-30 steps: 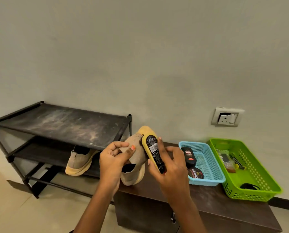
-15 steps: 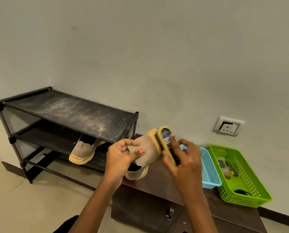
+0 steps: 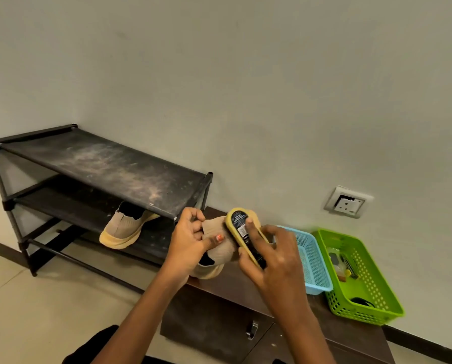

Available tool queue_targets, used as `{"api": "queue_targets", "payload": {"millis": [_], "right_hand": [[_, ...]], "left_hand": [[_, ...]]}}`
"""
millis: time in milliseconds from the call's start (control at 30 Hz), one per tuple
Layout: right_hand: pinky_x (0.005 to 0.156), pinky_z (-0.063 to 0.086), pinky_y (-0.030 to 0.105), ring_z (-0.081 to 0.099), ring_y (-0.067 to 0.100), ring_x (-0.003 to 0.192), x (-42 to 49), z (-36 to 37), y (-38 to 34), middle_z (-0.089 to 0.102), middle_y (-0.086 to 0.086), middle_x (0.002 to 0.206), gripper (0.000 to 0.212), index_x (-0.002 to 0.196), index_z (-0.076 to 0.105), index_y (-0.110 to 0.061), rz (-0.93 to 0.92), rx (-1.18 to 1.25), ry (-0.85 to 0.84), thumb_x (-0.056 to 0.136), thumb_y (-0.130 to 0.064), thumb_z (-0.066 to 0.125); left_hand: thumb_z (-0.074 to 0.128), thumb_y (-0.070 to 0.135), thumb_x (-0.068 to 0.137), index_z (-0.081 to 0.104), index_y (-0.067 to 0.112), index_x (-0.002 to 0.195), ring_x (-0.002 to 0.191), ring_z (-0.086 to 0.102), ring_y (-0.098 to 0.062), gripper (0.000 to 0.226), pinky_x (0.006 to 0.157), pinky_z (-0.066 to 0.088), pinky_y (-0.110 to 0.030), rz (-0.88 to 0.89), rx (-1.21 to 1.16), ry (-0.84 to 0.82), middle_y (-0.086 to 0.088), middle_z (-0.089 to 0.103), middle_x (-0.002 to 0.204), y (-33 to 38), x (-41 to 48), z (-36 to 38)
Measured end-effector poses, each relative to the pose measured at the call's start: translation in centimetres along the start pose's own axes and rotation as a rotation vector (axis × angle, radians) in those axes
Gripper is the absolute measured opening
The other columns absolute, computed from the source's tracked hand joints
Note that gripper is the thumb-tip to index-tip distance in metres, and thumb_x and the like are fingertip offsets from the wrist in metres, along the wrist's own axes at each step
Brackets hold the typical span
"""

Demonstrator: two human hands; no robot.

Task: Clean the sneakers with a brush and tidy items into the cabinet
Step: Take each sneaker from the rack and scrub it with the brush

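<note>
Left hand: my left hand (image 3: 190, 245) grasped the held sneaker (image 3: 223, 248) by its knit upper, thumb pressed across the fabric, just below the middle of the frame.
Right hand: my right hand (image 3: 272, 261) gripped the brush (image 3: 242, 228), fingers curled around its edges and the index finger laid along its back.
Brush: a black, oblong, smooth-backed piece with a printed label and barcode; it lay flat against the sneaker's sole.
Held sneaker: beige ribbed knit, soft and sock-like, with a thick rounded yellow sole; it was tipped toe-up, with its heel touching the cabinet top (image 3: 219, 285).
Second sneaker: the matching sneaker (image 3: 125, 228) leaned on the middle shelf of the rack, at centre left.
Rack: a black tube-framed shoe rack (image 3: 101, 164) with flat fabric shelves, the top one dusty and streaked pale.
Cabinet: dark brown wood-grain, low, with a small metal handle (image 3: 252, 331) on its front at lower centre.
Baskets: a blue mesh plastic basket (image 3: 314, 261) and a lime green perforated basket (image 3: 371, 292) stood side by side, touching, at lower right; small items in the green one were too small to tell.
Wall: smooth and grey-green, with a white rectangular socket (image 3: 348, 202) at right.
</note>
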State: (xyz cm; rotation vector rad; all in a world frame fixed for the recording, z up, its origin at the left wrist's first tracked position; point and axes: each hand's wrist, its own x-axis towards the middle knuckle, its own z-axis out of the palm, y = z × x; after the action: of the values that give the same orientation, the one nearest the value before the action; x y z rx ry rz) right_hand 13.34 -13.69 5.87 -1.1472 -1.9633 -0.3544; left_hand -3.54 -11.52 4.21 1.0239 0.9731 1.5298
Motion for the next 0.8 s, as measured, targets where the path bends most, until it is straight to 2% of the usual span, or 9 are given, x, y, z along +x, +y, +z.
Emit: {"api": "queue_targets", "payload": {"millis": [133, 200, 267, 367, 433, 500, 600, 700, 800], "right_hand": [[0.071, 0.044, 0.028, 0.048, 0.019, 0.087, 0.9, -1.1, 2.8, 0.058, 0.013, 0.095, 0.049, 0.12, 0.064, -0.014, 0.168, -0.02, 0.065, 0.079, -0.039, 0.054], [0.073, 0.042, 0.023, 0.045, 0.015, 0.089, 0.7, -1.1, 2.2, 0.057, 0.011, 0.097, 0.049, 0.121, 0.063, -0.015, 0.097, 0.016, 0.037, 0.079, -0.039, 0.056], [0.076, 0.04, 0.017, 0.046, 0.01, 0.089, 0.3, -1.0, 1.1, 0.054, 0.005, 0.101, 0.048, 0.124, 0.06, -0.019, 0.018, 0.087, -0.013, 0.08, -0.039, 0.057], [0.07, 0.046, 0.02, 0.049, 0.007, 0.084, 0.6, -1.0, 1.2, 0.05, -0.005, 0.099, 0.049, 0.126, 0.057, -0.025, 0.068, 0.175, -0.022, 0.079, -0.038, 0.058], [0.066, 0.046, 0.02, 0.05, 0.006, 0.082, 0.7, -0.8, 1.4, 0.048, -0.009, 0.099, 0.05, 0.127, 0.055, -0.026, 0.118, 0.207, -0.024, 0.079, -0.04, 0.058], [0.068, 0.045, 0.017, 0.05, 0.006, 0.084, 0.5, -0.4, 0.8, 0.051, -0.006, 0.099, 0.05, 0.127, 0.056, -0.027, 0.121, 0.234, -0.036, 0.079, -0.04, 0.058], [0.076, 0.04, 0.008, 0.051, 0.009, 0.087, -0.5, 0.4, -0.4, 0.055, 0.002, 0.1, 0.049, 0.126, 0.058, -0.024, 0.108, 0.23, -0.034, 0.079, -0.038, 0.059], [0.075, 0.039, 0.005, 0.051, 0.01, 0.089, -1.5, 1.1, -1.0, 0.054, 0.002, 0.102, 0.05, 0.128, 0.057, -0.023, 0.17, 0.237, 0.007, 0.08, -0.038, 0.057], [0.074, 0.042, 0.008, 0.05, 0.01, 0.091, -2.5, 1.9, -1.3, 0.053, 0.0, 0.103, 0.051, 0.13, 0.055, -0.025, 0.211, 0.285, 0.017, 0.081, -0.039, 0.056]], "left_hand": [[0.066, -0.011, 0.077, 0.039, 0.016, 0.091, 0.081, 0.066, -0.012, 0.041, 0.065, 0.055, -0.023, -0.015, 0.091, -0.04, -0.006, 0.065, 0.085, -0.2, 0.1, -0.2], [0.062, -0.011, 0.08, 0.039, 0.017, 0.092, 0.082, 0.064, -0.014, 0.038, 0.064, 0.054, -0.023, -0.01, 0.118, -0.067, -0.009, 0.064, 0.087, 0.0, 0.3, -0.9], [0.055, -0.013, 0.085, 0.042, 0.017, 0.094, 0.078, 0.062, -0.007, 0.034, 0.061, 0.05, -0.019, -0.006, 0.131, -0.117, -0.004, 0.064, 0.084, 0.7, 0.6, -2.0], [0.05, -0.01, 0.089, 0.046, 0.02, 0.102, 0.078, 0.056, -0.004, 0.033, 0.067, 0.046, -0.02, 0.009, 0.248, -0.178, 0.003, 0.062, 0.086, 1.5, 0.8, -3.0], [0.053, -0.005, 0.089, 0.05, 0.025, 0.103, 0.088, 0.056, -0.009, 0.032, 0.074, 0.046, -0.024, 0.048, 0.395, -0.097, 0.003, 0.062, 0.097, 1.7, 0.7, -2.8], [0.062, 0.003, 0.086, 0.054, 0.029, 0.096, 0.094, 0.055, -0.011, 0.029, 0.076, 0.044, -0.022, 0.159, 0.569, 0.11, 0.005, 0.058, 0.103, 1.7, 0.5, -2.2], [0.073, 0.011, 0.077, 0.058, 0.028, 0.082, 0.081, 0.05, -0.008, 0.024, 0.07, 0.041, -0.022, 0.341, 0.746, 0.423, 0.006, 0.053, 0.093, 1.6, -0.2, -1.3], [0.073, 0.017, 0.079, 0.068, 0.018, 0.08, 0.063, 0.051, 0.0, 0.005, 0.059, 0.042, -0.01, 0.373, 0.761, 0.467, 0.007, 0.061, 0.077, 1.1, -1.1, -0.5], [0.066, 0.034, 0.084, 0.073, 0.012, 0.09, 0.069, 0.057, -0.005, 0.024, 0.062, 0.039, -0.007, 0.384, 0.809, 0.403, 0.006, 0.066, 0.08, 1.2, -1.7, -0.6]]}}
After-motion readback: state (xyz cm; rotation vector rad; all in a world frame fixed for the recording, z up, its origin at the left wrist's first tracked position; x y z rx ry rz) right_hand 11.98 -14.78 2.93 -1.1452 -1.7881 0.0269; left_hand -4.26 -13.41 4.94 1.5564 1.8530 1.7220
